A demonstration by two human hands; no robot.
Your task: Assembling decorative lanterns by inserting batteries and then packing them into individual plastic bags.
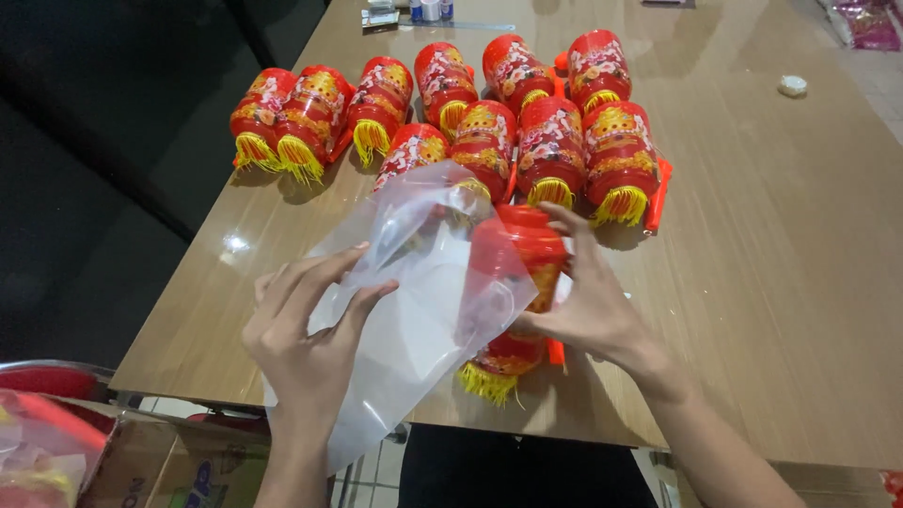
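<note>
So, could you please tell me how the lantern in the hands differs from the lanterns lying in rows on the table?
The held lantern, gripped by the right hand, is partly covered by the clear bag that the left hand holds; the lanterns in rows lie bare and untouched. All are red with yellow fringe.

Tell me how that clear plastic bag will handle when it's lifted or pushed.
The bag looks floppy: it creases and sags around the left hand. Probably very light, being thin and see-through. Its glossy film may be slippery, so it could slide off the lantern that the right hand holds.
</note>
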